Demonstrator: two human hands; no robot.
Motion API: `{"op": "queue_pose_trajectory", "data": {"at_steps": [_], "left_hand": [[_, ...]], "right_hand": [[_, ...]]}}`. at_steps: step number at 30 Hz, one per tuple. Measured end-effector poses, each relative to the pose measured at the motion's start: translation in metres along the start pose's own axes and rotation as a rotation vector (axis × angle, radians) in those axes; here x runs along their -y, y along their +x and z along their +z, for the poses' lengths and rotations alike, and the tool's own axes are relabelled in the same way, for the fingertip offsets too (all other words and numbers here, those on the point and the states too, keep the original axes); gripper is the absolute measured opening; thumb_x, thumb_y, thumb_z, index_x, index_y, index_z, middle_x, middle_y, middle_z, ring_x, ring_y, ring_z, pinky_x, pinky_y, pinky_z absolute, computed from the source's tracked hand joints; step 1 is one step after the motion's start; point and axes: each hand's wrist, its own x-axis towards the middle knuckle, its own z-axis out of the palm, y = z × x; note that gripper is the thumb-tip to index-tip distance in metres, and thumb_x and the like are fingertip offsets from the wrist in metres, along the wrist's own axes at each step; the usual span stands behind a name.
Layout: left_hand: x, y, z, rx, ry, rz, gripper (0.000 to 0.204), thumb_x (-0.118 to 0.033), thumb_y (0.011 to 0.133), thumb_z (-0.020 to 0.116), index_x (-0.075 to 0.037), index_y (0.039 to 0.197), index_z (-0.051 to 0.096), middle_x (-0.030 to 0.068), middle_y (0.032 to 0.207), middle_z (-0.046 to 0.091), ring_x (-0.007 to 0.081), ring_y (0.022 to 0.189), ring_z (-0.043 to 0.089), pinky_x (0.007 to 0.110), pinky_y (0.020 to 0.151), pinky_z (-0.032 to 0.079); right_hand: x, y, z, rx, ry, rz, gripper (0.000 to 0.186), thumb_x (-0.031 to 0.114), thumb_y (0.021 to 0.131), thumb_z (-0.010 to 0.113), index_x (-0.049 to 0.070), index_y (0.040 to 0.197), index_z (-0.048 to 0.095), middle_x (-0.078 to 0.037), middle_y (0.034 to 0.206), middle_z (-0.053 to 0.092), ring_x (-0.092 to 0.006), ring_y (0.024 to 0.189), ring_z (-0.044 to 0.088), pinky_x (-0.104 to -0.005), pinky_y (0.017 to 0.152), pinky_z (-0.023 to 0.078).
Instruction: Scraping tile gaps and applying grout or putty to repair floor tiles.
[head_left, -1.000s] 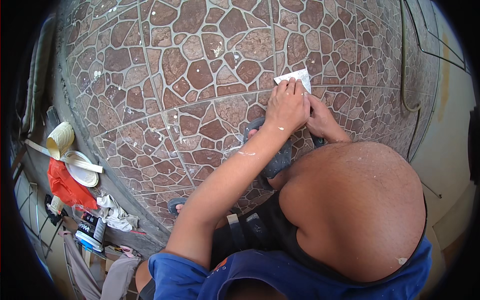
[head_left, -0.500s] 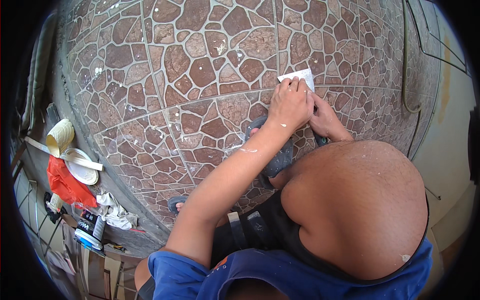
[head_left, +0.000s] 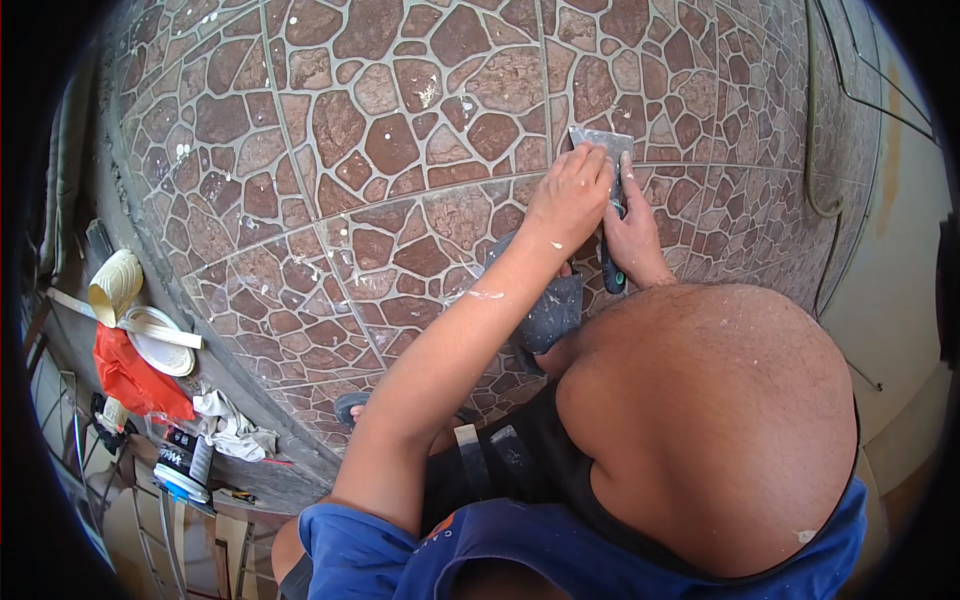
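A putty knife (head_left: 618, 146) with a wide grey blade and a dark handle lies low over the stone-patterned tiled floor (head_left: 455, 225), its blade pointing away from me. My left hand (head_left: 573, 197) has its fingers bent together on the blade's left side. On the right of the handle is my right hand (head_left: 635, 238), gripping it with one finger stretched along the blade's edge. The handle's end sticks out below the palm. Dried white specks mark my left wrist and forearm. What lies under the fingers is hidden.
My bent knee (head_left: 715, 400) fills the lower right, and a dark sandal (head_left: 560, 310) is below my left wrist. Along the left ledge are a cream tub (head_left: 116, 285), a white lid (head_left: 160, 345), a red bag (head_left: 135, 375) and a white rag (head_left: 232, 430). A hose (head_left: 809, 120) hangs at right.
The putty knife's blade has turned and looks greyer, and more of its handle shows. My right hand has opened out somewhat along the tool. The left hand has shifted slightly left.
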Motion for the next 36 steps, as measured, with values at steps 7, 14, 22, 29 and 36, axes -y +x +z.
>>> {"op": "queue_pose_trajectory", "data": {"at_steps": [7,14,22,29,36], "left_hand": [[-0.018,0.028,0.010,0.115,0.146,0.063,0.027,-0.014,0.077,0.055,0.000,0.100,0.061,0.0136,0.107,0.060,0.0242,0.099,0.056,0.035,0.081,0.043],[-0.027,0.026,0.016,0.005,0.177,-0.029,0.032,-0.014,0.075,0.057,0.001,0.103,0.062,0.0125,0.106,0.059,0.0233,0.093,0.055,0.034,0.075,0.041],[-0.037,0.020,0.013,0.041,0.283,-0.078,0.033,-0.014,0.075,0.058,0.003,0.103,0.064,0.0144,0.098,0.060,0.0242,0.084,0.055,0.037,0.071,0.040],[-0.046,0.027,0.014,0.080,0.316,-0.136,0.032,-0.013,0.075,0.057,0.004,0.100,0.065,0.0122,0.089,0.059,0.0245,0.081,0.054,0.038,0.069,0.038],[-0.041,0.025,0.010,0.120,0.330,-0.153,0.033,-0.014,0.077,0.057,0.004,0.103,0.065,0.0125,0.091,0.059,0.0247,0.083,0.054,0.039,0.071,0.039]], "right_hand": [[-0.002,-0.001,-0.025,-0.068,-0.052,0.015,0.066,0.011,0.091,0.055,0.001,0.147,0.020,-0.023,0.125,0.053,-0.0250,0.113,0.055,-0.0318,0.093,0.043],[0.019,0.015,-0.044,-0.037,0.404,0.366,0.060,0.008,0.094,0.050,0.006,0.145,0.019,-0.006,0.071,0.060,-0.0098,0.050,0.055,-0.0249,0.040,0.046],[0.008,0.016,-0.050,0.048,0.200,0.349,0.053,0.009,0.093,0.051,0.005,0.143,0.032,-0.004,0.067,0.059,-0.0094,0.048,0.054,-0.0250,0.040,0.043],[0.029,0.025,-0.068,0.141,-0.006,0.331,0.054,0.010,0.090,0.055,0.002,0.141,0.038,-0.004,0.073,0.063,-0.0057,0.054,0.052,-0.0245,0.048,0.044],[0.014,0.033,-0.066,0.164,-0.125,0.201,0.052,0.011,0.090,0.055,0.002,0.140,0.040,-0.004,0.077,0.064,-0.0060,0.063,0.054,-0.0242,0.056,0.046]]}}
